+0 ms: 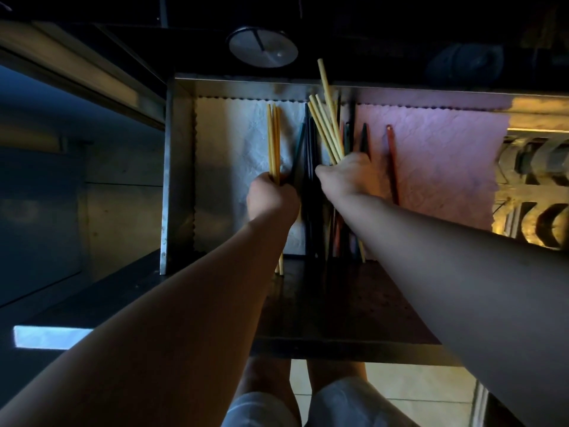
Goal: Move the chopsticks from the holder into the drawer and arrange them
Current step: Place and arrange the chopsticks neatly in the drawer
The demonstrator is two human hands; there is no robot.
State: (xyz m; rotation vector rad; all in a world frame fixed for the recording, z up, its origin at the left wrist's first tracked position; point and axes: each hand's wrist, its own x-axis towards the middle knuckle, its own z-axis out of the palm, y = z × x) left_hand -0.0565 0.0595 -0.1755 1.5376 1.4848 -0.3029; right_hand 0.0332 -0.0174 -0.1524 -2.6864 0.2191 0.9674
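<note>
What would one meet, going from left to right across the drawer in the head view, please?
White liner → yellow chopsticks in left hand → dark chopsticks → pale chopsticks in right hand → red chopstick → pink liner.

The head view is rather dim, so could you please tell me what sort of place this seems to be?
Probably a home kitchen. An open metal drawer lined with paper towel holds chopsticks: the left hand grips yellow ones, the right hand a fanned bunch. A round lid sits on the counter above.
</note>
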